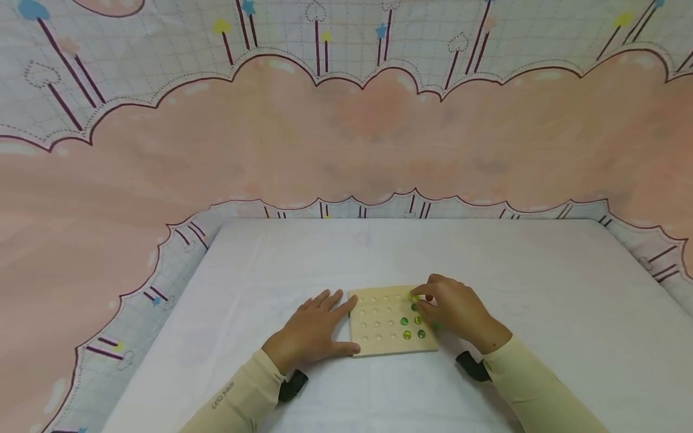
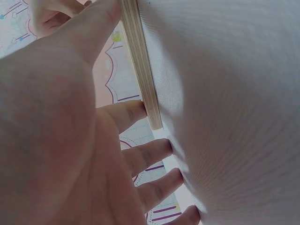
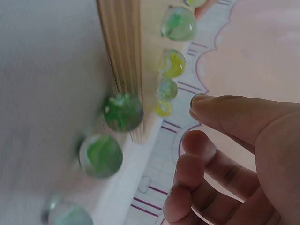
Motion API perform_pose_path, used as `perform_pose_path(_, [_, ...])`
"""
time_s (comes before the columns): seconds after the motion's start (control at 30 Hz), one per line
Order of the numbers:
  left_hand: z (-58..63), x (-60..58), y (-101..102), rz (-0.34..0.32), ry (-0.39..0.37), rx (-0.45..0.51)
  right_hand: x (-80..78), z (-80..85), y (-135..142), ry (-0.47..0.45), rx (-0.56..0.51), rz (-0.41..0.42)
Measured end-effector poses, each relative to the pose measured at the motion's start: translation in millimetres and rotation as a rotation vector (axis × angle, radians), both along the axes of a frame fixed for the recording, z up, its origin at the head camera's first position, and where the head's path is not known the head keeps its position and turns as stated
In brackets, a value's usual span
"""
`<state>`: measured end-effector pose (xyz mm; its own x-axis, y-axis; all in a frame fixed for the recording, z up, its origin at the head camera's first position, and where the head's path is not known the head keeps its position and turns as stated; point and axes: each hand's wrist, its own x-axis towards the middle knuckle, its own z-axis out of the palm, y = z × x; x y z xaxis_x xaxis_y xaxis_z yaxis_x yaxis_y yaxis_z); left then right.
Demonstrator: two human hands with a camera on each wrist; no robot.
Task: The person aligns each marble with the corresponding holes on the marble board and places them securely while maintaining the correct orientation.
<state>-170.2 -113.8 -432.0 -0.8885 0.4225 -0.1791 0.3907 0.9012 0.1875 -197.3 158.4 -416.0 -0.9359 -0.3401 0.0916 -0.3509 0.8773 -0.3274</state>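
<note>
A pale wooden board with rows of round hollows lies on the white table. Several green and yellow glass marbles sit in hollows on its right side. My left hand is spread at the left edge, thumb and index finger touching the board. Over the far right corner, my right hand has its thumb and index finger beside a yellow marble. In the right wrist view a gap separates thumb and marble, and the other fingers are curled with nothing visible in them.
Loose green marbles lie on the table along the board's right side, partly hidden under the right hand in the head view. A white cloth covers the table. Behind it hangs a patterned peach curtain.
</note>
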Motion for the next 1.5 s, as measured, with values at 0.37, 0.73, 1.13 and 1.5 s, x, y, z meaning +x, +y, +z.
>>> perform_pose_path(0.37, [-5.2, 0.5, 1.6, -0.013, 0.009, -0.009, 0.9, -3.2, -11.4, -0.034, 0.036, -0.001])
perform_pose_path(0.73, [-5.8, -0.3, 1.9, -0.021, 0.018, -0.02, 0.7, -6.0, -20.9, -0.097, 0.046, 0.003])
perform_pose_path(1.13, [-0.8, -0.5, 0.9, -0.014, 0.021, -0.016, -1.3, -7.8, -21.8, -0.08, 0.065, 0.035])
perform_pose_path(1.5, [-1.0, 0.0, 1.0, -0.011, 0.015, -0.013, -1.3, -9.6, -22.3, -0.068, 0.073, 0.038])
